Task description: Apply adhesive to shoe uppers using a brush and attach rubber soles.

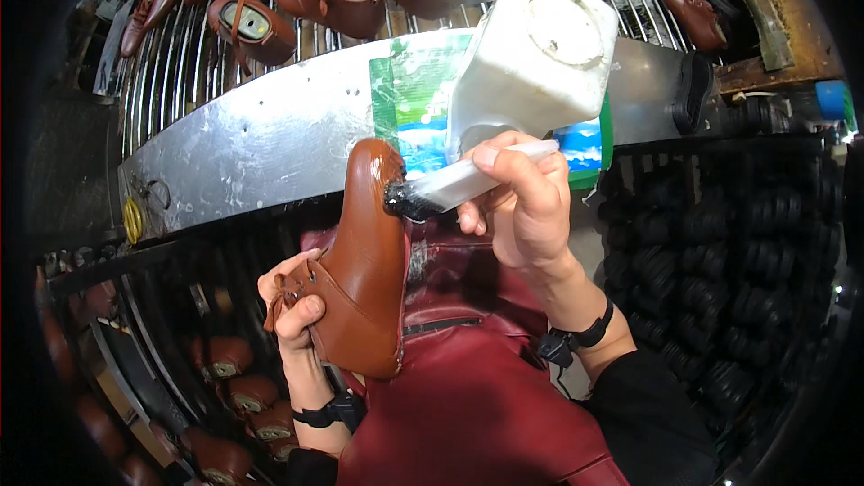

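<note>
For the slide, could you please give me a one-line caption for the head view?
Left hand grips a brown shoe upper while the right hand brushes its edge with a white-handled brush.

The shoe (364, 261) is smooth glossy brown leather, the brush (450, 187) handle white plastic, the rail (270, 139) scuffed dull metal.

One head-worn fisheye camera looked steeply down from close above the left hand (292, 306) and right hand (522, 207), which filled the frame's centre. It faced a metal rail (261, 139) curving across the upper half, edges bending toward the dark rim.
</note>
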Demonstrator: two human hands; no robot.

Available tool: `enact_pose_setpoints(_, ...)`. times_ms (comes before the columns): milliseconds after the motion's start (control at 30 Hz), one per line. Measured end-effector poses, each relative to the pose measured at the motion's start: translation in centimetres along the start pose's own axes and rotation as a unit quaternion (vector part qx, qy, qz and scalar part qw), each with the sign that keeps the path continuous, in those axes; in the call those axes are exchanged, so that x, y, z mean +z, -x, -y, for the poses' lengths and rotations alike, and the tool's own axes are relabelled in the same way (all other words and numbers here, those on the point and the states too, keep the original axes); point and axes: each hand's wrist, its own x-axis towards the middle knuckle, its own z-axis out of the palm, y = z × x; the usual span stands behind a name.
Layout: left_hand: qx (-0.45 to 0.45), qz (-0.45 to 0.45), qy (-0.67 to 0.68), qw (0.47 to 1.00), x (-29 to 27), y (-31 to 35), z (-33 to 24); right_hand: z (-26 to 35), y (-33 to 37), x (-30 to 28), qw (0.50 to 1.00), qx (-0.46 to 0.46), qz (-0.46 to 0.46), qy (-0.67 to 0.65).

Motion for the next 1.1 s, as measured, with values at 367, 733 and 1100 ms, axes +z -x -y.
enact_pose_setpoints(367,0.017,0.054,0.055,0.997,-0.8,-1.8,0.4,-4.2,8.6,2.1,0.936,-0.189,0.176,0.240)
enact_pose_setpoints(733,0.029,0.013,0.064,0.997,-0.4,-1.8,-1.2,-1.6,8.8,3.7,0.933,-0.103,0.203,0.278)
enact_pose_setpoints(1100,0.000,0.035,0.297,0.954,2.3,-0.7,-2.2,2.4,6.3,5.8,0.811,-0.306,0.387,0.316)
